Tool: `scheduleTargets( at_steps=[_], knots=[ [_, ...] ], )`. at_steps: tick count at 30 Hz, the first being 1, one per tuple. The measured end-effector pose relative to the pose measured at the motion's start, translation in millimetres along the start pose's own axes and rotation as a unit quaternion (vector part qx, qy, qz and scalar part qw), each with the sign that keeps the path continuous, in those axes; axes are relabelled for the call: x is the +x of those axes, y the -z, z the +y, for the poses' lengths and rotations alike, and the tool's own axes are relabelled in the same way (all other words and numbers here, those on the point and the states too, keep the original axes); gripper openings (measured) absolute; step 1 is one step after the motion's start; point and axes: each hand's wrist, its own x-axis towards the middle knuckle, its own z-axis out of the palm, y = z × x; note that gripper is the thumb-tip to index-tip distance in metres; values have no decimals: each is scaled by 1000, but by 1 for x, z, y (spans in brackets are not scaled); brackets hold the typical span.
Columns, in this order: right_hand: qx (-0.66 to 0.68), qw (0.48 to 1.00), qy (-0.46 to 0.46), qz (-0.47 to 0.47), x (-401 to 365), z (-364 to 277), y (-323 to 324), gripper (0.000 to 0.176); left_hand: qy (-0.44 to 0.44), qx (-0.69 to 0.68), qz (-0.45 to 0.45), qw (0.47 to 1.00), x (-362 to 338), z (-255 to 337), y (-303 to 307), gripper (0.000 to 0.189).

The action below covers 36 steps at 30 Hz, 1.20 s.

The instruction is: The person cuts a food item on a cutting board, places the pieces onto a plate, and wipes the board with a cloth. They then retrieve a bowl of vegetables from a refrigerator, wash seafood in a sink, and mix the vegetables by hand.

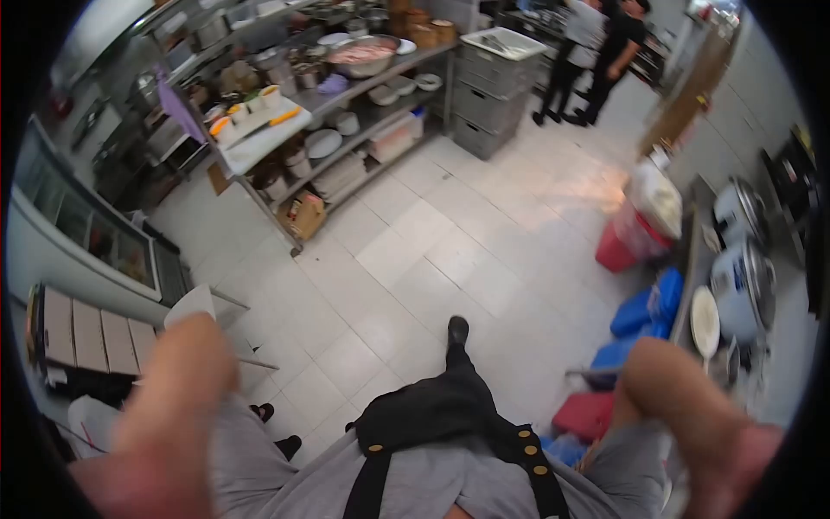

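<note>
Both my arms are raised and bent, elbows forward. My left forearm (160, 415) is blurred and runs back to the lower left edge. My right forearm (692, 402) runs to the lower right edge, also blurred. Neither hand's fingers show, so what they touch is hidden. Below my chest hangs a black apron (424, 419) with gold buttons over a grey shirt (424, 484). One black shoe (458, 330) is forward on the tiles.
A steel worktable (380, 82) holds a cutting board (268, 138), a knife and a large bowl. Grey crates (488, 108) are stacked at its end. Two people (596, 56) stand beyond. On the right are a red bin (622, 238), blue containers (644, 307) and rice cookers (742, 290).
</note>
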Motion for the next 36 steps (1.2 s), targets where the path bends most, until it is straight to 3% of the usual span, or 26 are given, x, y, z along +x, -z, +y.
scheduleTargets(
  at_steps=[3,5,7,9,10,12,13,14,16,17,18,20,23,25,26,28,29,30,31,32,33,34,35,36],
  knots=[
    [124,991,-21,42,-32,96,15,9,46,42,-32,998,-64,-30,-39,28],
    [203,977,-45,49,-48,159,15,8,125,73,-80,986,-114,-50,-61,27],
    [287,956,-53,39,-61,213,14,8,346,116,-174,915,-185,-61,-74,27],
    [370,927,-41,42,-69,253,6,7,627,191,-224,721,-266,-58,-69,26],
    [409,911,-29,46,-70,268,2,7,765,203,-193,580,-320,-32,-51,28],
    [479,876,-4,54,-72,295,-5,6,902,271,-135,307,-415,66,5,28],
    [507,860,10,55,-74,310,-8,6,888,313,-230,246,-441,128,32,31],
    [528,848,23,52,-77,326,-12,5,855,306,-392,148,-462,208,64,37],
    [545,838,18,32,-83,366,-27,5,883,165,-429,-96,-452,342,106,45],
    [537,843,-2,12,-89,387,-41,5,794,109,-583,-131,-435,365,92,39],
    [522,852,-33,-15,-96,411,-59,4,840,51,-489,-230,-403,428,112,37],
    [458,875,-132,-84,-112,471,-110,4,870,91,-362,-322,-388,437,107,35],
    [321,884,-312,-135,-135,567,-181,4,898,159,-259,-319,-441,417,93,30],
    [298,873,-374,-97,-148,625,-217,6,918,217,-218,-250,-512,383,98,28],
    [255,877,-396,-96,-158,656,-230,9,924,258,-210,-188,-556,358,106,26],
    [177,858,-469,-112,-200,714,-250,13,909,366,-192,49,-675,273,137,24],
    [139,835,-516,-131,-233,744,-258,14,875,404,-169,207,-742,222,151,23],
    [101,795,-567,-189,-266,764,-260,16,851,421,-236,205,-750,58,142,23],
    [65,747,-615,-245,-300,777,-260,20,856,384,-178,299,-766,-57,135,23],
    [65,732,-627,-256,-332,788,-261,20,826,351,-176,405,-805,-134,136,25],
    [67,717,-641,-268,-360,794,-261,20,815,306,-169,461,-838,-208,129,27],
    [107,661,-702,-242,-383,798,-259,18,786,319,-243,471,-857,-277,118,29],
    [148,599,-758,-212,-400,805,-255,17,833,245,-232,439,-887,-334,115,35],
    [146,600,-761,-198,-411,818,-246,17,808,271,-270,448,-931,-372,117,38]
  ],
)
